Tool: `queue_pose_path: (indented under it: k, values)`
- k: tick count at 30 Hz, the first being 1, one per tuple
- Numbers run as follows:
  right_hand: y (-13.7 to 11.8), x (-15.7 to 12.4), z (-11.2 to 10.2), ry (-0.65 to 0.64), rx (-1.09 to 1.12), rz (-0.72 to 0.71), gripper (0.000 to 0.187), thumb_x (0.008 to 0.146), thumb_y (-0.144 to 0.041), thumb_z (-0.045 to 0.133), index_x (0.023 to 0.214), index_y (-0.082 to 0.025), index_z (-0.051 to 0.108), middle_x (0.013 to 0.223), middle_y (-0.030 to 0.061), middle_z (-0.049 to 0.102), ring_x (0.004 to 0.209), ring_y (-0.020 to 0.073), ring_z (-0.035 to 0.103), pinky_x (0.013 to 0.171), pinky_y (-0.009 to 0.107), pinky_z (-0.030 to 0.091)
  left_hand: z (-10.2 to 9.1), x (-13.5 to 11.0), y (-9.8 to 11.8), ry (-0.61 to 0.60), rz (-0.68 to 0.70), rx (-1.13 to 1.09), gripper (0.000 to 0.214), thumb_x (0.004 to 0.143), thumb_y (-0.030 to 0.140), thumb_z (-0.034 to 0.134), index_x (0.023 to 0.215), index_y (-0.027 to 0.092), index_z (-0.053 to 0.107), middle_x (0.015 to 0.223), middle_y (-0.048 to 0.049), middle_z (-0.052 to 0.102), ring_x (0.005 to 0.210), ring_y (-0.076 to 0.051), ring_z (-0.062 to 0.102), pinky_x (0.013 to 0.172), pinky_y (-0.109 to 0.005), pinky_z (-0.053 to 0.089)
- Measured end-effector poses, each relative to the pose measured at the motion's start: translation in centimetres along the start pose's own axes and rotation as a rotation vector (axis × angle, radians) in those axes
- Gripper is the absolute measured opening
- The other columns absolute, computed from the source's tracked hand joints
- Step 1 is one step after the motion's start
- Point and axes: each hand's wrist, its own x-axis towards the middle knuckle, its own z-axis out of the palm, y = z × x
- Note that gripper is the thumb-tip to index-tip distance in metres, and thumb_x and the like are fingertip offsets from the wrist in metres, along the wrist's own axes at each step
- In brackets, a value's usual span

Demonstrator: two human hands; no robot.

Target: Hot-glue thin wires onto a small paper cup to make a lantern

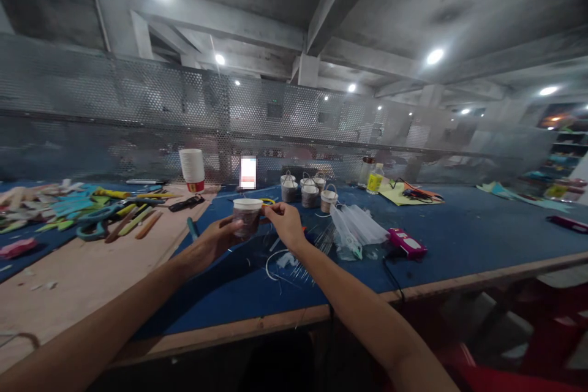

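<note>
A paper cup with a white rim and a brownish, patterned outside is held upright above the blue table covering. My left hand is wrapped around its left side and lower part. At the right of the rim, my right hand has thumb and fingers pinched together. What lies between those fingertips is too small to make out. Behind the hands stand several similar small cups with handles, like little buckets. Below the right wrist lie a curved white strip and thin clear strands.
Clear plastic bags and a magenta device lie to the right. A yellow-labelled bottle stands farther back. On the left are stacked white cups, scissors and coloured scraps. A lit phone leans against the perforated metal screen.
</note>
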Motion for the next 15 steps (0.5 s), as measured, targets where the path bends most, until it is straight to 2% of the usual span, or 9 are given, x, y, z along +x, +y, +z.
queue_pose_path:
  k: [3,6,10,15]
  values:
    - [0.2,-0.2,0.3,0.002,-0.090,-0.020,0.018,0.084,-0.035,0.073,0.079,-0.017,0.072,0.080,0.0044,0.077,0.075,0.0213,0.076,0.077,0.031,0.058,-0.3,0.7,-0.9,0.100,0.003,0.061,0.055,0.072,0.040,0.091,0.120,0.017,0.078,0.119,-0.0166,0.080,0.118,-0.036,0.070,0.096,-0.042,0.053]
    - [0.1,-0.3,0.4,0.001,-0.155,-0.035,0.018,0.086,-0.035,0.073,0.081,-0.018,0.073,0.081,0.0047,0.077,0.078,0.0217,0.076,0.078,0.032,0.058,-0.7,1.2,-1.6,0.144,-0.007,0.056,0.054,0.069,0.041,0.093,0.115,0.016,0.080,0.114,-0.0171,0.081,0.110,-0.035,0.072,0.094,-0.042,0.053]
    - [0.0,-0.4,0.4,-0.003,-0.154,-0.038,0.014,0.086,-0.032,0.071,0.080,-0.019,0.071,0.080,0.0037,0.077,0.075,0.0209,0.076,0.077,0.031,0.058,-0.6,0.8,-1.3,0.120,-0.021,0.058,0.043,0.075,0.042,0.088,0.110,0.018,0.082,0.112,-0.0149,0.082,0.106,-0.032,0.074,0.093,-0.041,0.054]
    - [0.3,-0.2,0.3,-0.034,-0.087,-0.039,0.015,0.085,-0.033,0.071,0.080,-0.019,0.070,0.082,0.0041,0.077,0.073,0.0220,0.076,0.072,0.031,0.058,-0.2,-0.1,-0.3,0.042,-0.046,0.029,0.035,0.082,0.036,0.084,0.112,0.019,0.081,0.115,-0.0137,0.082,0.106,-0.028,0.074,0.098,-0.039,0.053]
